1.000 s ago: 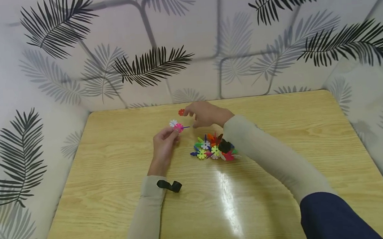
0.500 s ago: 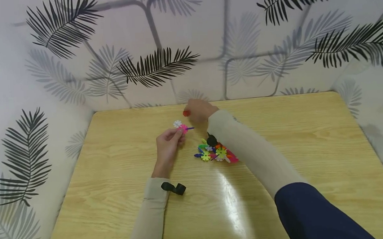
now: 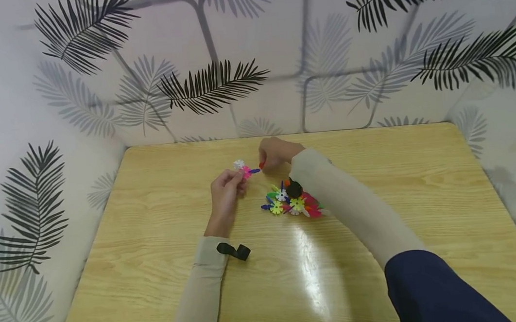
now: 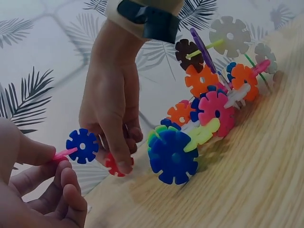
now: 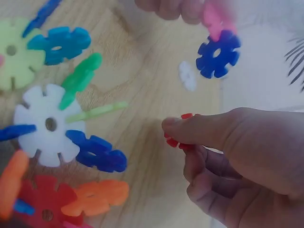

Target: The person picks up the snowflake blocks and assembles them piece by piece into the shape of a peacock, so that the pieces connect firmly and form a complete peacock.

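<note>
My left hand (image 3: 225, 192) pinches a pink notched plastic disc (image 4: 61, 153) between thumb and forefinger. A dark blue disc (image 5: 217, 54) is joined to its edge, slotted crosswise to it. My right hand (image 3: 276, 152) pinches a red notched disc (image 4: 115, 165) by thumb and forefinger, and in the right wrist view the thumb covers most of it. The red disc is close to the blue one, with a small gap between them. A white disc (image 5: 187, 76) lies on the table just past my left fingertips, apart from the pink disc.
A heap of joined, colourful notched discs (image 3: 293, 203) stands on the wooden table (image 3: 149, 264), under my right forearm. Patterned cloth (image 3: 254, 98) with leaf prints rises behind the table. A black wrist strap (image 3: 233, 251) sits on the left sleeve.
My right hand, at the red disc near the table's back edge, has brought that disc nearer and rightward, beside the blue disc. The blue disc has turned to show more of its face.
</note>
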Tool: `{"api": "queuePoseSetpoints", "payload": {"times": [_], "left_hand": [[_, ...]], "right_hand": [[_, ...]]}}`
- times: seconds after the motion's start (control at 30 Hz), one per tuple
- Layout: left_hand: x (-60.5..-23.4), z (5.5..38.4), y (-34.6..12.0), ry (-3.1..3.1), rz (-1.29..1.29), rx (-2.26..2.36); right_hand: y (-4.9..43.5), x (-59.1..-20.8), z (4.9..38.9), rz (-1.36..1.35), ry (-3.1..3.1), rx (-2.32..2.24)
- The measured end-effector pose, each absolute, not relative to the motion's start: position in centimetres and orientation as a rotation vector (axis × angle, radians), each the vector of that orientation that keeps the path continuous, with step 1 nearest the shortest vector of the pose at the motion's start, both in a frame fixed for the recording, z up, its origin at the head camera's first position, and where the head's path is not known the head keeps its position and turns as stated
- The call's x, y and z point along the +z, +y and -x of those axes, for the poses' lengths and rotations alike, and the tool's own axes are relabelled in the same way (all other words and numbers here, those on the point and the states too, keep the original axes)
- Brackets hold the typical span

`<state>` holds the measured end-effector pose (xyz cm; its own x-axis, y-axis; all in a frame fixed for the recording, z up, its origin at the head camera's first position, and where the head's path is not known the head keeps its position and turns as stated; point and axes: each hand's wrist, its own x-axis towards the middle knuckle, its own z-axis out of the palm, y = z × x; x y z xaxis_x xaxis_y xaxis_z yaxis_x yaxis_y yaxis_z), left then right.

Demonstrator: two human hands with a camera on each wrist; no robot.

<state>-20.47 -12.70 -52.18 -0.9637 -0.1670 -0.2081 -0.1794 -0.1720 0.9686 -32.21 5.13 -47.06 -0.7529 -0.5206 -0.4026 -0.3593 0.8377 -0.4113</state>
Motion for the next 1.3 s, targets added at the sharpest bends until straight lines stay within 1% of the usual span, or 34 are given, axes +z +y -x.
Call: {"api": "queuePoseSetpoints", "payload": {"times": [0.13, 0.27, 0.47, 0.73, 0.9, 1.17, 1.3], "left_hand": [[-52.1, 20.5, -12.7, 2.018, 0.456, 2.369], [-51.9, 20.6, -12.6, 2.022, 0.502, 2.392], [-51.3, 20.6, -12.3, 2.044, 0.523, 2.436], [-51.0, 20.4, -11.3, 2.024, 0.500, 2.486], [-51.0, 20.2, -10.7, 2.031, 0.504, 2.522], [-51.3, 19.9, -9.8, 2.080, 0.604, 2.564], [-51.3, 19.8, -9.6, 2.151, 0.570, 2.587]], "right_hand": [[5.9, -45.9, 31.0, 0.739, 2.607, -0.554], [6.5, -44.1, 28.9, 0.792, 2.696, -0.688], [6.6, -42.8, 25.6, 0.761, 2.738, -0.873], [5.2, -43.4, 23.0, 0.637, 2.729, -0.923], [4.7, -44.1, 22.4, 0.560, 2.745, -0.988], [3.8, -45.1, 21.7, 0.538, 2.787, -1.033], [3.4, -45.4, 21.2, 0.510, 2.779, -1.099]]}}
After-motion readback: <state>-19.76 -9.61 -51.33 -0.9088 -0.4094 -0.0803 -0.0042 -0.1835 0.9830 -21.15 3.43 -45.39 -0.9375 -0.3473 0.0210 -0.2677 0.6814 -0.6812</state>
